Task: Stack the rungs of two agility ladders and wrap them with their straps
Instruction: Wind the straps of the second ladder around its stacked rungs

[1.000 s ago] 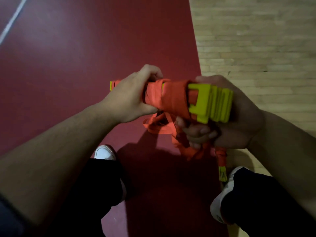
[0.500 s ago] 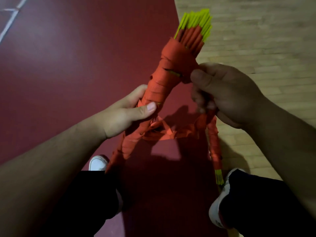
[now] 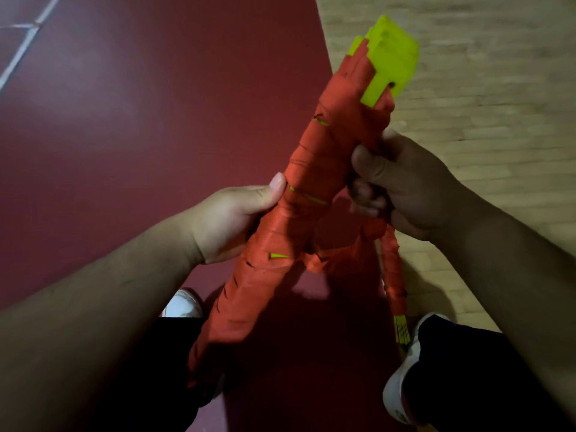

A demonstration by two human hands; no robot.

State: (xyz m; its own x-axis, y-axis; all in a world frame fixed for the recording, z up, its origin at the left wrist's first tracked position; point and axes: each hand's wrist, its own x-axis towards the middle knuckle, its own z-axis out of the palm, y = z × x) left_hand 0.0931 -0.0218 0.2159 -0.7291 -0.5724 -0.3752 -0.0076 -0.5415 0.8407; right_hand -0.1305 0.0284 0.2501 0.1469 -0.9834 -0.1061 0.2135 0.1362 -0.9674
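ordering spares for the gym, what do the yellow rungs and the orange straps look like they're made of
Rungs: probably hard plastic, neon yellow-green with a smooth matte finish. The stacked ends show flat faces and square, notched edges.
Straps: most likely woven nylon or polyester webbing, orange with a slight sheen. They wrap in flat bands, crease at the overlaps, and hang limp below the right hand.

Single head-worn view: we look forward and steeply down, close over both forearms. Left hand sits near centre, right hand toward 3 o'clock, floor fills 9 to 12, white shoe at 5.
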